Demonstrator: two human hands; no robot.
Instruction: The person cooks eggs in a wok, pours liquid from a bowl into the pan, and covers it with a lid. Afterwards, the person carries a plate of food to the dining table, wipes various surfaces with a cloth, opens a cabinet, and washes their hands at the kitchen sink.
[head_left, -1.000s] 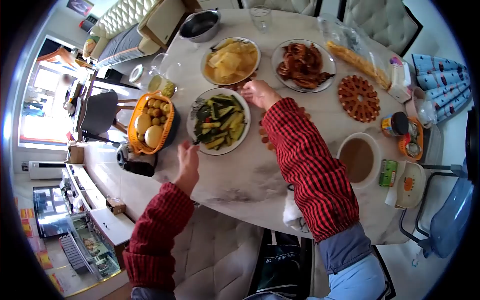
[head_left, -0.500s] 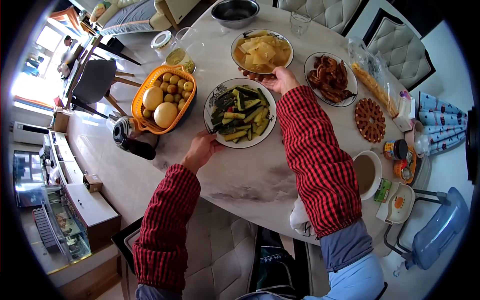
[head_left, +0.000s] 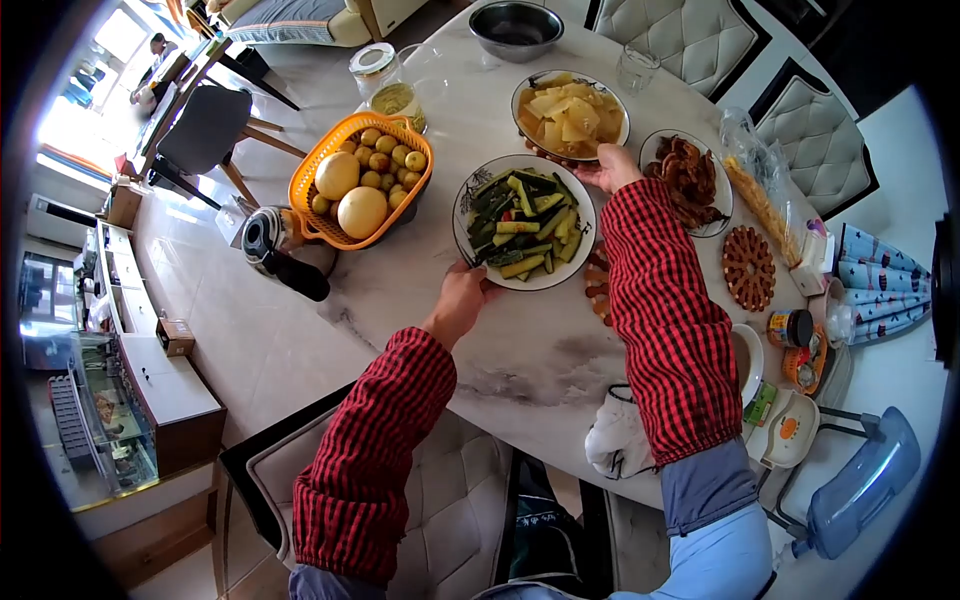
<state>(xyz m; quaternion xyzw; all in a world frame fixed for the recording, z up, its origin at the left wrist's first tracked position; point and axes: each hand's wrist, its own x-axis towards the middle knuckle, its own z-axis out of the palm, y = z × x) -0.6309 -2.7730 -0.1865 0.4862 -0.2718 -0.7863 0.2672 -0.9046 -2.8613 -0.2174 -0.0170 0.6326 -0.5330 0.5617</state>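
A patterned white plate of cut cucumber sits in the middle, in front of me. My left hand is closed on its lower left rim, thumb near the edge and fingers partly hidden beneath. Across from it, my right hand is at the upper right rim, fingers curled against the edge; its grip is partly hidden. Just beyond that hand stands a plate of yellow slices, on a beaded brown trivet. Another brown trivet shows between the cucumber plate and my right sleeve, partly covered.
An orange basket of fruit and a glass kettle stand left. Right are a plate of browned meat, a trivet, bagged food and a dark-lidded jar. A metal basin stands far back.
The view has shifted and turned slightly, so the tabletop things appear farther right. The trivet beside the cucumber plate now shows more from behind my right sleeve. Both hands keep about the same places.
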